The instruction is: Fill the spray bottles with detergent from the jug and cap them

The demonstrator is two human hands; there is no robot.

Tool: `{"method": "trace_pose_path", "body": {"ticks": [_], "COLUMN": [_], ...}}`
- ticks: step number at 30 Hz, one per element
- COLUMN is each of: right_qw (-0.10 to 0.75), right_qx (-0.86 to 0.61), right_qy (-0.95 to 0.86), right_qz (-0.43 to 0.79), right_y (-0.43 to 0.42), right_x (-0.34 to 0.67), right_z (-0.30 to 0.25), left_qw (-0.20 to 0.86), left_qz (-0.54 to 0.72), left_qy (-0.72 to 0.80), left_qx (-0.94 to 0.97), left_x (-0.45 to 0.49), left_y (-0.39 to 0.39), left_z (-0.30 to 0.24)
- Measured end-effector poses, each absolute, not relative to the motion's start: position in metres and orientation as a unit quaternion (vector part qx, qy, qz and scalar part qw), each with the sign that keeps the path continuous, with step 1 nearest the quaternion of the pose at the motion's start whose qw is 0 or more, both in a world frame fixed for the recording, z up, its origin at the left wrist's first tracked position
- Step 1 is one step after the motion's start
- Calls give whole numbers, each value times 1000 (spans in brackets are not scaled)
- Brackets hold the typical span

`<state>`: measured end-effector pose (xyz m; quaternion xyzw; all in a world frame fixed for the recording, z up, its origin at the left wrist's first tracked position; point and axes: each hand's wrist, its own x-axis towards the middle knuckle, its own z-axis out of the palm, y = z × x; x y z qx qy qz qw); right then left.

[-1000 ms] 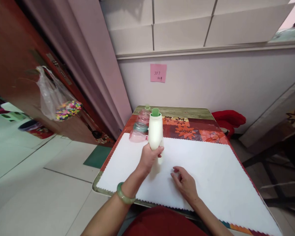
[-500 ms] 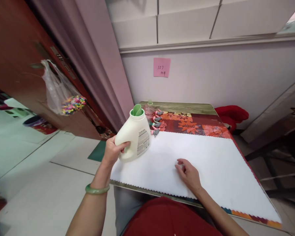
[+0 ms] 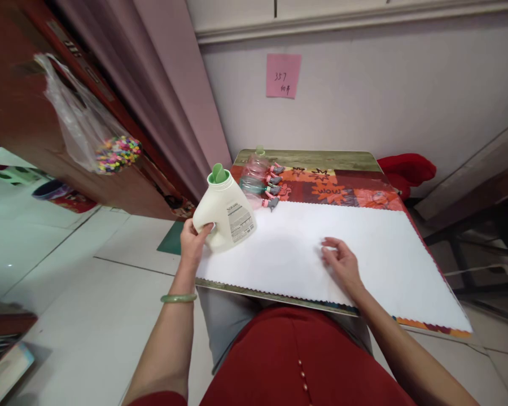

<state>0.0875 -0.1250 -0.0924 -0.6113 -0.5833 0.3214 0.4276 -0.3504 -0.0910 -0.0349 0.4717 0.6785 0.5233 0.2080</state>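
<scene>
Plainly, the left hand (image 3: 191, 241) grips one cream jug (image 3: 223, 217) — green-spouted, print-labelled — while the right hand (image 3: 341, 263) is half-curled and perhaps four spray bottles (image 3: 253, 185) lie nearby.

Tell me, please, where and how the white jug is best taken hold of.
Probably by its built-in handle, coming from the person's left, where the left grip holds it now. The white jug has its handle opening on that side, giving something to close around. It looks upright, with the green spout at the top, so a level hold seems wise.
</scene>
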Motion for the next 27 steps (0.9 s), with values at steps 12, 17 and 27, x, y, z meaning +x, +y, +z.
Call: {"method": "trace_pose_path", "body": {"ticks": [12, 17, 27], "right_qw": [72, 81, 91], "right_qx": [-814, -816, -815], "right_qy": [-576, -571, -570], "right_qz": [37, 43, 52], "right_y": [-115, -115, -115], "right_x": [244, 250, 255], "right_z": [-103, -113, -119], "left_qw": [85, 53, 49], "left_qz": [235, 89, 46], "left_qy": [819, 856, 860], "left_qx": [516, 507, 506], "left_x": [-312, -308, -308], "left_y": [-144, -139, -142], "left_z": [-90, -95, -90]}}
